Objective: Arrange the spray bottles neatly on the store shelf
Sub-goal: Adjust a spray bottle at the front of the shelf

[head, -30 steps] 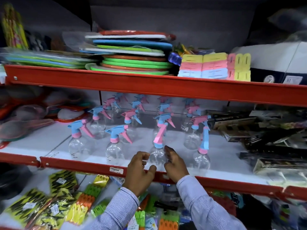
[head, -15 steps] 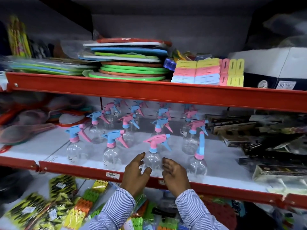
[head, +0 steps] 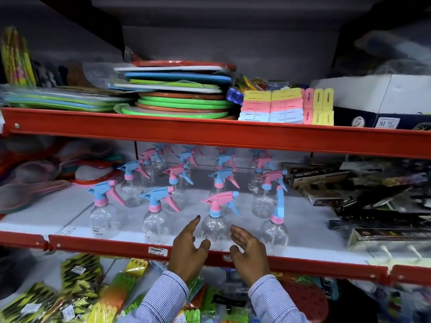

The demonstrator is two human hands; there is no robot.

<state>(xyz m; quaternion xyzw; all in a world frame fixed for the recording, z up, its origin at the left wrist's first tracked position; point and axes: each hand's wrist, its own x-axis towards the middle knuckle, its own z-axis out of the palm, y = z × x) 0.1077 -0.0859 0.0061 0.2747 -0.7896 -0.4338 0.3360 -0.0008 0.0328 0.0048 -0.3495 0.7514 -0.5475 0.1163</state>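
Several clear spray bottles with pink-and-blue trigger heads stand in rows on the white middle shelf (head: 60, 213). In the front row, a bottle with a pink head (head: 215, 220) stands upright between my hands. My left hand (head: 190, 248) is open just left of it, fingers spread, and my right hand (head: 249, 249) is open just right of it; neither grips it. To the left stand two front bottles with blue heads (head: 155, 215) (head: 103, 206). At the front right, another bottle (head: 275, 224) has its trigger head turned end-on to me.
A red shelf lip (head: 116, 247) with a price tag runs along the front. Dark boxed goods (head: 373, 206) crowd the shelf's right side, racket-like items (head: 35, 190) the left. Plates (head: 182, 99) and coloured pegs (head: 286, 106) fill the upper shelf; packaged clips lie below.
Both hands held the pink-headed bottle one second ago with its head end-on; its head has turned sideways, pointing left, and both hands have let go and spread apart beside it.
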